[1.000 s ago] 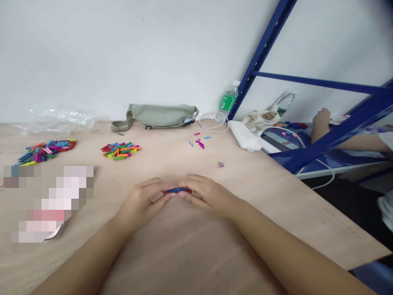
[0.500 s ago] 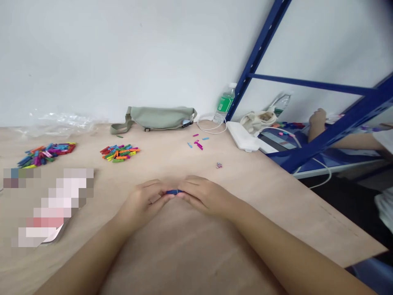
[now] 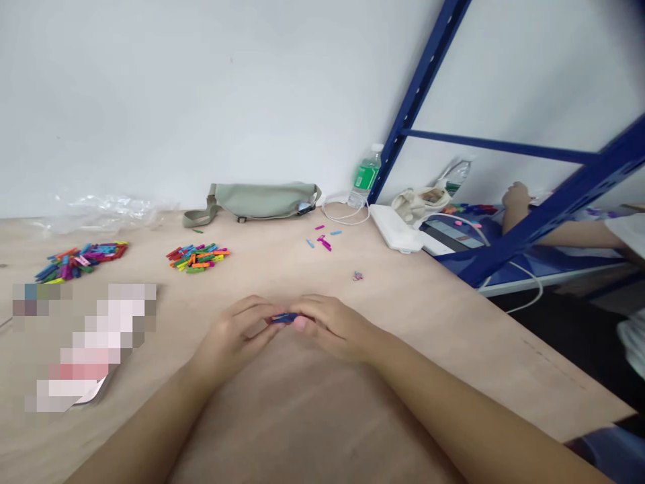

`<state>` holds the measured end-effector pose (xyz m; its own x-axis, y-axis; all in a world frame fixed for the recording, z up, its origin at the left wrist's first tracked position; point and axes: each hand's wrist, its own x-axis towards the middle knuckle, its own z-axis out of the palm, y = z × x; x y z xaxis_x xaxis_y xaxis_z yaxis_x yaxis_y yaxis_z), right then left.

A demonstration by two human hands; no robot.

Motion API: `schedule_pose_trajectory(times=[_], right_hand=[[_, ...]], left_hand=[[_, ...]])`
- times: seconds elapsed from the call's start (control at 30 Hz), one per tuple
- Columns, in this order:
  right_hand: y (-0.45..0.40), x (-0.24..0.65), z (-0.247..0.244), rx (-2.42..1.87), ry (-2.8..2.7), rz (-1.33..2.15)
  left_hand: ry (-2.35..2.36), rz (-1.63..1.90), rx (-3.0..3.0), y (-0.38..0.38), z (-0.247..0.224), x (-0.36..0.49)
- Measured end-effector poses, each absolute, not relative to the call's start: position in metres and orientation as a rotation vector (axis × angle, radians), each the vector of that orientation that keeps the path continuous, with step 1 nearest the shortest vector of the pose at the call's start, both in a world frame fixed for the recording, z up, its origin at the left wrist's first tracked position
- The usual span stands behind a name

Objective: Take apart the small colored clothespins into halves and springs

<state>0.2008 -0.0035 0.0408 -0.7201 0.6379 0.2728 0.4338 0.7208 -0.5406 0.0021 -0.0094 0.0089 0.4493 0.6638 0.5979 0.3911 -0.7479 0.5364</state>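
A small blue clothespin is pinched between my two hands over the near middle of the table. My left hand grips its left end with thumb and fingers. On the right end, my right hand is closed, its thumb bent in front. Fingertips hide part of the clothespin. Beyond my right hand lies a small cluster of metal springs. Farther back are loose magenta pieces and light blue pieces. One pile of coloured clothespins lies behind my left hand, and a larger pile is farther left.
A blurred-out flat object lies on the left. Along the wall are a clear plastic bag, a grey-green pouch and a bottle. A white case and a blue metal frame stand right; another person's arm is beyond.
The blue clothespin has turned slightly in my fingers, and its two halves look more apart. My right thumb has shifted. The view has tilted up a little.
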Motion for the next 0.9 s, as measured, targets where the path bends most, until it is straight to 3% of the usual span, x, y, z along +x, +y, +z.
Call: schedule_pose_trajectory(times=[0.37, 0.9], right_hand=[[0.006, 0.206, 0.033, -1.091, -2.186, 0.515], [0.015, 0.208, 0.015, -1.203, -2.008, 0.588]], left_hand=[[1.147, 1.166, 2.352, -0.005, 0.008, 0.000], [1.870, 0.788, 2.387, 0.033, 0.000, -0.045]])
